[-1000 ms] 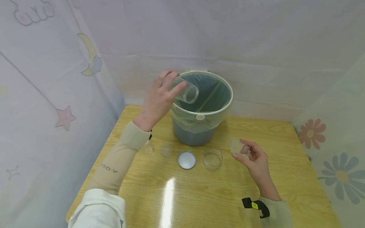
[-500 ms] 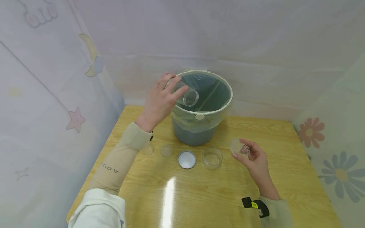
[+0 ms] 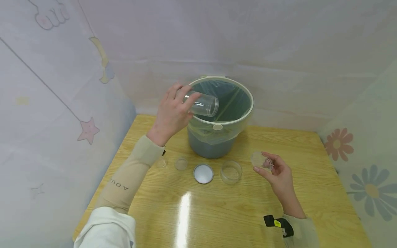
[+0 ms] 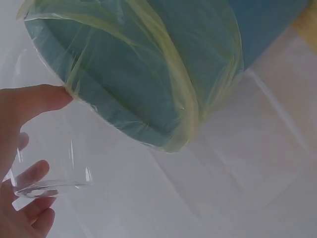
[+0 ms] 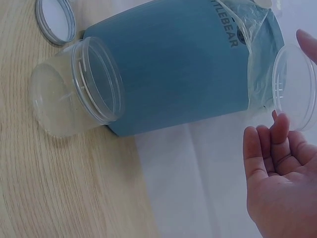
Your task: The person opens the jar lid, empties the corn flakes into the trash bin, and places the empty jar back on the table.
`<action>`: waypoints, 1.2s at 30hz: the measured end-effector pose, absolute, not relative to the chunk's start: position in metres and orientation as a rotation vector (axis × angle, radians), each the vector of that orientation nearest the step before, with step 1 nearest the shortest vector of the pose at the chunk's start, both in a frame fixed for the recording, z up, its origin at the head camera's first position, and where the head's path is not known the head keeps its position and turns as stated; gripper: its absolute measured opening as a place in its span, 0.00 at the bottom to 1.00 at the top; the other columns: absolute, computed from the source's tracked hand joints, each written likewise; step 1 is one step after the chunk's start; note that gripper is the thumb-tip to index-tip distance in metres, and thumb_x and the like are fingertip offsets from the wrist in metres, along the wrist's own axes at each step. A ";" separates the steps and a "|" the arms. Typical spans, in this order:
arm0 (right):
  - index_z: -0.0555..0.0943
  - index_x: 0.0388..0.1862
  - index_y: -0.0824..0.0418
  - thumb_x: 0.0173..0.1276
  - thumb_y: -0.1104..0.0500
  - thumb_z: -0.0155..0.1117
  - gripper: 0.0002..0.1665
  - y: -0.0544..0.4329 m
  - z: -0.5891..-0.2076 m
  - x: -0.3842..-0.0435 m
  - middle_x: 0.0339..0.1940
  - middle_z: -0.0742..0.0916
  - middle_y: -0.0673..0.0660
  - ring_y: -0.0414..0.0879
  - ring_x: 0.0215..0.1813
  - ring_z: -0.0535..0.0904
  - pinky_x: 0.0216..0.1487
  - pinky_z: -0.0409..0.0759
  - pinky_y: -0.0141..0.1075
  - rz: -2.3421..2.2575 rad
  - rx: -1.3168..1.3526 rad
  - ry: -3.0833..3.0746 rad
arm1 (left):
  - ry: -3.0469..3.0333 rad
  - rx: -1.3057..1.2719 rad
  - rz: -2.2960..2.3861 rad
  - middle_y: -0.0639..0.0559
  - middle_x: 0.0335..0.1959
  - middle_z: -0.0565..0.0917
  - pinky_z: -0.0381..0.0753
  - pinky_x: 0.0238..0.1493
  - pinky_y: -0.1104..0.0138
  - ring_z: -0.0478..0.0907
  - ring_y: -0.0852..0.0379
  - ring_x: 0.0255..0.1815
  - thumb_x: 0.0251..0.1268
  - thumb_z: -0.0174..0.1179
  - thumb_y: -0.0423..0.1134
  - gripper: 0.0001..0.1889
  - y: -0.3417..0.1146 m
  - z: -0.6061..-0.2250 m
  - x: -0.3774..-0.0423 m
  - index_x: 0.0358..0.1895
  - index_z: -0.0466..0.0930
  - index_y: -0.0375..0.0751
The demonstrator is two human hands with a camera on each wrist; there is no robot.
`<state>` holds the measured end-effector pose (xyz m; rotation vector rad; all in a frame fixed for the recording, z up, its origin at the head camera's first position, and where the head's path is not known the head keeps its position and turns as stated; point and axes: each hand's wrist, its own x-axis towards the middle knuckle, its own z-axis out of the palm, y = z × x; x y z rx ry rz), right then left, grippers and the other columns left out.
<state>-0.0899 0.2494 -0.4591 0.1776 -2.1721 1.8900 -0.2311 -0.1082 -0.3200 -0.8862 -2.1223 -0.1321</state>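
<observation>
In the head view my left hand [image 3: 173, 112] grips a clear plastic jar [image 3: 203, 104]. The jar lies tipped on its side over the near left part of the bin's opening, its mouth turned to the right. No contents show inside it. In the left wrist view the thumb is on one side of the clear jar [image 4: 54, 148] and fingers are on the other. My right hand [image 3: 280, 177] pinches a clear round lid [image 3: 257, 159] above the table, right of the bin. The right wrist view shows this clear lid [image 5: 294, 89] by its rim, between thumb and fingertips.
A blue-grey bin [image 3: 211, 146] with a thin yellowish liner stands at the table's back. Before it are a silver-rimmed lid [image 3: 203, 174], a clear open jar [image 3: 231, 172], a small clear disc [image 3: 181, 163] and a small clear item [image 3: 162, 162]. Printed curtain surrounds the table [image 3: 223, 217].
My left hand has turned the jar, so its side shows now where its mouth faced the camera before; it sits slightly lower and further right. The right hand has barely moved.
</observation>
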 end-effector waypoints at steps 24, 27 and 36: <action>0.77 0.64 0.70 0.64 0.71 0.72 0.29 0.264 -0.465 -0.088 0.45 0.80 0.54 0.48 0.47 0.73 0.54 0.72 0.25 1.772 0.026 -2.282 | -2.016 -0.813 -0.564 0.37 0.58 0.70 0.81 0.25 0.59 0.78 0.45 0.46 0.61 0.73 0.50 0.37 -0.098 -0.334 -0.221 0.64 0.65 0.33; 0.78 0.65 0.69 0.65 0.70 0.73 0.29 0.267 -0.467 -0.087 0.47 0.79 0.54 0.47 0.47 0.72 0.52 0.72 0.25 1.729 0.015 -2.296 | -1.970 -0.846 -0.639 0.36 0.59 0.68 0.84 0.39 0.60 0.77 0.43 0.54 0.61 0.73 0.48 0.36 -0.093 -0.333 -0.215 0.63 0.65 0.32; 0.78 0.67 0.66 0.62 0.68 0.76 0.34 0.279 -0.475 -0.091 0.35 0.73 0.57 0.44 0.37 0.68 0.39 0.69 0.27 1.598 -0.025 -2.356 | -1.789 -1.003 -0.752 0.35 0.58 0.73 0.73 0.65 0.60 0.72 0.42 0.67 0.52 0.79 0.43 0.39 -0.069 -0.333 -0.191 0.62 0.66 0.29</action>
